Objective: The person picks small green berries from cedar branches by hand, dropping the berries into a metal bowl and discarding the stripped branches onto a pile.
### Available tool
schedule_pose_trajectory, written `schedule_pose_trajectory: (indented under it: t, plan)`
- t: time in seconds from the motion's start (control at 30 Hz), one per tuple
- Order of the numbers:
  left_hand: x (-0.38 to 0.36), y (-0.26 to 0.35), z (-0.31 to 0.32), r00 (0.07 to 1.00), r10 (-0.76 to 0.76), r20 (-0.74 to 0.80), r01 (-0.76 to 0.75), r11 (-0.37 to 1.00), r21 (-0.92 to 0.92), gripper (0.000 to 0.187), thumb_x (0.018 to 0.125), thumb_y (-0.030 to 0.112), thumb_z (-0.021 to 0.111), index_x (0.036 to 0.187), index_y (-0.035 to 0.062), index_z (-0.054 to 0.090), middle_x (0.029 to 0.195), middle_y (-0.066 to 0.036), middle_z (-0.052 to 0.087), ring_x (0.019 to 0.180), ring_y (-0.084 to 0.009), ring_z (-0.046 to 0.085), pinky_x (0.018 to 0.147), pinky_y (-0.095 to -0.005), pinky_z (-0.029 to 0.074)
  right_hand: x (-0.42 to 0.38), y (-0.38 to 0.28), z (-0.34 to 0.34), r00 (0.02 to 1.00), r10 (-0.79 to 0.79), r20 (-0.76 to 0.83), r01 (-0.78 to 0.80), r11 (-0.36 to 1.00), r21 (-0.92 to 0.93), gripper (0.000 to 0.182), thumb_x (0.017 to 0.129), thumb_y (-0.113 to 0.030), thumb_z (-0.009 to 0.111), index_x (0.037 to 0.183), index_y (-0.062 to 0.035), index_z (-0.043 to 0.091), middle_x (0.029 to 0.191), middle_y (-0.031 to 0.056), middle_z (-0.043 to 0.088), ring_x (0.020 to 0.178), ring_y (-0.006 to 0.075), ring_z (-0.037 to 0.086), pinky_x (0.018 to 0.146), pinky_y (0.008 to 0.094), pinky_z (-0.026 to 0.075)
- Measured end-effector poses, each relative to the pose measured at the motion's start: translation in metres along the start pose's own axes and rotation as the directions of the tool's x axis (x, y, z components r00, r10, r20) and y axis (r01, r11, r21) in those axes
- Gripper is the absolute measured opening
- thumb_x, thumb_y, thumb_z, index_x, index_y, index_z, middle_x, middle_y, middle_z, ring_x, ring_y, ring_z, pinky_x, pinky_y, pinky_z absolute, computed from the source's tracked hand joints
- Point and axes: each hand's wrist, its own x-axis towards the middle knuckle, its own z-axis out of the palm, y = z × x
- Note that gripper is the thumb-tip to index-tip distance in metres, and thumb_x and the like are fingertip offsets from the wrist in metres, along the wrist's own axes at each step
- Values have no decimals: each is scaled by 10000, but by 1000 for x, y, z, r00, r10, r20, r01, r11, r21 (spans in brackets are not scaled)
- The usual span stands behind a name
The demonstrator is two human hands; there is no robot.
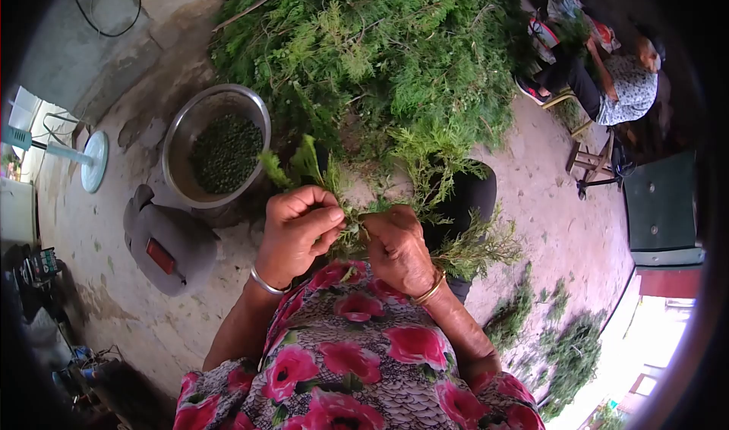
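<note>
Pink-flowered grey patterned clothing [357, 354] fills the near side; beyond it, right of a wide silver metal bowl [180, 143] of small green berries [225, 153], the left hand [305, 223] has its grip pinched together and the right hand [399, 252] its grip closed, both on feathery green sprigs [351, 237]; a large heap of green branches [380, 58] lies beyond, up and right of the bowl

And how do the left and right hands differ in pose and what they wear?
The left hand pinches with thumb and forefinger; the right hand is curled, its back showing. The left wears a silver-coloured bangle, the right a gold-coloured one. Both are gloveless and close together at the green sprigs.
</note>
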Motion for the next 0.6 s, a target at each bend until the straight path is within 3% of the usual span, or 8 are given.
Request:
schedule_pose_trajectory:
  t: [0.03, 0.1, 0.27, 0.37, 0.43, 0.5, 0.57, 0.6]
  plan:
    - [1, 0, -4, 1000, -1, 2, 1, 1000, 1, 44, 818, 10, 587, 824, -22, 558, 681, -91, 570, 487, -53, 457, 361, -172, 282, -1, 2, 3, 998, -21, -63, 21, 1000, 10, 129, 662, 36, 576, 764, -38, 552, 566, 119, 516, 577, 332, 524, 665, 407, 400]
    - [5, 3, -18, 999, 29, 41, -16, 961, -278, 53, 825, 20, 582, 847, -20, 554, 711, -106, 561, 484, -62, 457, 360, -165, 297, -6, 9, -1, 999, -16, -41, 14, 999, -44, 147, 659, 32, 579, 790, -34, 567, 577, 112, 521, 576, 323, 525, 666, 404, 400]
    - [0, 13, -19, 979, 140, 148, -48, 864, -501, 126, 875, 95, 559, 878, -31, 556, 776, -184, 565, 501, -111, 470, 373, -175, 310, -5, 8, -3, 996, -79, -39, 66, 963, -262, 301, 617, -18, 589, 916, -21, 621, 620, 66, 531, 597, 276, 533, 683, 390, 402]
    - [-2, 20, -8, 969, 146, 199, -33, 875, -483, 106, 876, 74, 548, 892, -31, 554, 765, -175, 571, 497, -107, 470, 377, -175, 310, -5, 4, 1, 996, -87, 14, 86, 934, -346, 364, 600, -41, 592, 961, -15, 628, 608, 56, 519, 609, 264, 534, 684, 391, 403]
    - [-2, 25, 3, 971, 165, 175, -116, 959, -260, 96, 840, 24, 580, 921, -26, 583, 726, -127, 585, 491, -88, 468, 397, -168, 298, -4, 2, 4, 994, -105, 25, 107, 922, -371, 377, 602, -47, 593, 975, -10, 629, 612, 55, 520, 611, 258, 537, 690, 393, 403]
    - [-1, 24, 10, 977, 185, 110, -198, 972, 129, 115, 806, 11, 617, 910, -38, 612, 678, -81, 592, 497, -94, 491, 414, -203, 342, -6, 2, 4, 992, -122, 38, 127, 909, -397, 390, 604, -53, 593, 990, -5, 629, 616, 54, 521, 613, 251, 540, 696, 395, 403]
    - [8, 12, 12, 839, 476, 264, -522, 565, 639, 122, 778, 1, 641, 891, -44, 640, 718, -68, 635, 562, -87, 543, 495, -214, 420, -8, 3, 6, 991, -107, 80, 131, 904, -406, 393, 612, -66, 590, 998, -2, 625, 628, 56, 524, 618, 241, 546, 708, 390, 401]
    - [5, 12, 14, 875, 404, 268, -465, 540, 702, 133, 761, 11, 657, 885, -38, 644, 747, -95, 653, 611, -121, 590, 571, -238, 459, -9, 3, 6, 991, -107, 80, 130, 904, -407, 393, 612, -66, 590, 998, -2, 625, 628, 56, 524, 618, 241, 546, 708, 390, 401]
